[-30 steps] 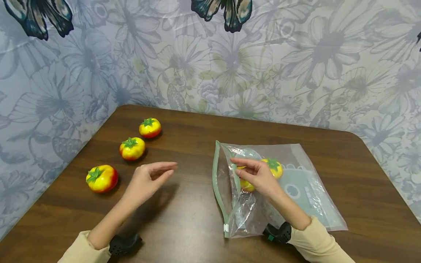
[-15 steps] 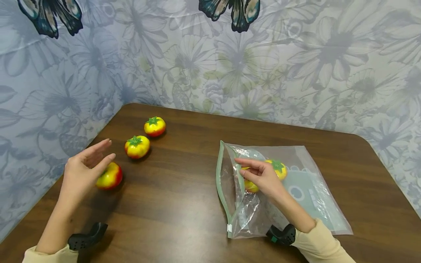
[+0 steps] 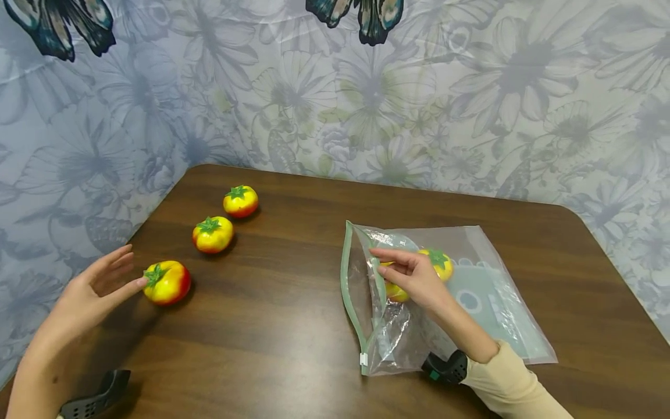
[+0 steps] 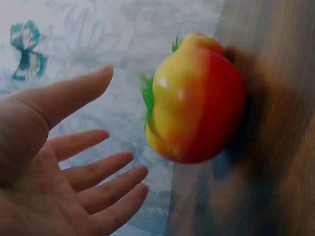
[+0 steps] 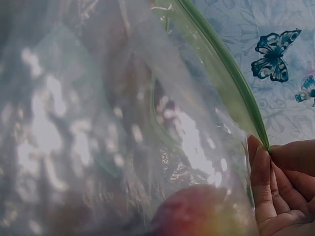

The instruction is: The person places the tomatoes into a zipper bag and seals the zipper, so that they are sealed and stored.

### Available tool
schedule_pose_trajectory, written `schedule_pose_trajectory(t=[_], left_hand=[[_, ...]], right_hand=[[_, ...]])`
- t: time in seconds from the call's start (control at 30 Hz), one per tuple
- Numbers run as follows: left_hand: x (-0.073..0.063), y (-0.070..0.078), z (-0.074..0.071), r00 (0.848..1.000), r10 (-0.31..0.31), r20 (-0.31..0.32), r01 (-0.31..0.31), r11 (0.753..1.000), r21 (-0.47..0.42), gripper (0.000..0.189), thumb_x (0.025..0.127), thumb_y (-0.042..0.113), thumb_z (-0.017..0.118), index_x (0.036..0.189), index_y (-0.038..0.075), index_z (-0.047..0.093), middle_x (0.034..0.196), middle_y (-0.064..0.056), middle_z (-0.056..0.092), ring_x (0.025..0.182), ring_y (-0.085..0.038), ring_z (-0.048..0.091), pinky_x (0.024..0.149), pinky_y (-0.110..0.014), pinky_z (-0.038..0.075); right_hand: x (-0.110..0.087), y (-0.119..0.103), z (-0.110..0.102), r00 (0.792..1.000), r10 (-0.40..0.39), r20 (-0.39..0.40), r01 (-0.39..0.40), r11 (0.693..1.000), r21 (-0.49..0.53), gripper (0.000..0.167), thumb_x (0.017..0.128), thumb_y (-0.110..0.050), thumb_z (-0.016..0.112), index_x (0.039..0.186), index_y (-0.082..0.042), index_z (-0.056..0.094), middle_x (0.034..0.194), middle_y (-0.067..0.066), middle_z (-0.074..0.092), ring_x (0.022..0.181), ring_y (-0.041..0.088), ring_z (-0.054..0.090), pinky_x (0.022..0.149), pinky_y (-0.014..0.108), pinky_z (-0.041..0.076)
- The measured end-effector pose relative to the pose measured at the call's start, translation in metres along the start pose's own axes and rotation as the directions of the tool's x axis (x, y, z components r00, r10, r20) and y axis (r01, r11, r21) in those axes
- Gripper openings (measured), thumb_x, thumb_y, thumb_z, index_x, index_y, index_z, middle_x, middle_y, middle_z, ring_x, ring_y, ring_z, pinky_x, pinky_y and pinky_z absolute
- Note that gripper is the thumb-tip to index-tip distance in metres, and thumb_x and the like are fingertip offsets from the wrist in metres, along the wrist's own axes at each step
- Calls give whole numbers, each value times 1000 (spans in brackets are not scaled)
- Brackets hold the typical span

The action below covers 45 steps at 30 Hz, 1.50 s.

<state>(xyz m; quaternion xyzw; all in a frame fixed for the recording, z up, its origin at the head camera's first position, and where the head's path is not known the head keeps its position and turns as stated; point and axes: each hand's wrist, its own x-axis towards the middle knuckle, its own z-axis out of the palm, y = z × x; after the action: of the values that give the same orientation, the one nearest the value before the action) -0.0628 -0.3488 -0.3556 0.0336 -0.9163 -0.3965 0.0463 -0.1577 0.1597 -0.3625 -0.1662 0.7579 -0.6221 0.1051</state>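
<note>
My left hand is at the table's left side, fingers spread and holding nothing. Its thumb tip lies close to the nearest yellow-and-red tomato, which has a green leafy top; in the left wrist view a gap shows between thumb and tomato. Two more tomatoes stand farther back, a middle one and a far one. My right hand pinches the green-trimmed opening edge of a clear zip bag. The right wrist view shows thumb and fingers on the green edge. Tomatoes lie inside the bag, partly hidden.
The brown wooden table has a rounded far edge, with a floral, butterfly-printed wall covering behind it. A white slider sits at the bag's near corner. Black cameras, one on the left wrist, are strapped to both wrists.
My left hand has swung left from mid-table, passing over the nearest tomato to its left side, then lowered beside it. The right hand keeps holding the bag edge in place.
</note>
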Motion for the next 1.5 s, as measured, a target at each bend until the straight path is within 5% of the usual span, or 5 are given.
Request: schedule_pose_trajectory(t=[0.23, 0.57, 0.83, 1.1, 1.5], left_hand=[[0, -22, -4, 986, 13, 168, 1, 997, -83, 69, 98, 18, 52, 151, 27, 10, 144, -29, 23, 108, 8, 37, 72, -6, 37], [6, -27, 4, 969, -15, 245, 70, 974, -215, 58, 101, 20, 45, 151, 17, 16, 142, -11, 30, 111, 9, 36, 78, -10, 37], [10, -26, 13, 968, 27, 248, 67, 929, -363, 53, 99, 11, 46, 146, 0, 25, 128, 12, 38, 106, 6, 49, 79, -22, 49], [11, -22, 23, 976, 21, 218, 91, 867, -489, 46, 98, 6, 48, 142, 9, 38, 119, 12, 46, 100, 1, 54, 74, -27, 52], [11, -8, 35, 970, 38, 240, 80, 882, -464, 52, 97, 5, 50, 146, 10, 33, 120, 5, 44, 100, -2, 54, 74, -28, 53]], right_hand=[[3, 0, 3, 1000, -7, -7, 7, 1000, 7, 35, 87, 1, 64, 121, 6, 59, 111, 18, 63, 78, 10, 60, 62, 21, 50], [3, 0, 2, 1000, 1, -12, -1, 1000, -1, 35, 87, 1, 64, 121, 5, 59, 109, 17, 64, 77, 10, 60, 60, 22, 50], [1, 1, 1, 1000, -8, -9, 8, 1000, -10, 36, 87, -1, 64, 122, 6, 58, 108, 17, 64, 78, 9, 60, 61, 22, 51], [2, 1, 2, 1000, -19, 0, 19, 1000, 0, 36, 87, -1, 64, 122, 6, 58, 111, 18, 62, 80, 10, 60, 65, 21, 50], [1, 1, 3, 1000, -18, -5, 18, 1000, -8, 35, 87, 0, 64, 121, 6, 59, 112, 18, 62, 79, 10, 61, 63, 23, 51]])
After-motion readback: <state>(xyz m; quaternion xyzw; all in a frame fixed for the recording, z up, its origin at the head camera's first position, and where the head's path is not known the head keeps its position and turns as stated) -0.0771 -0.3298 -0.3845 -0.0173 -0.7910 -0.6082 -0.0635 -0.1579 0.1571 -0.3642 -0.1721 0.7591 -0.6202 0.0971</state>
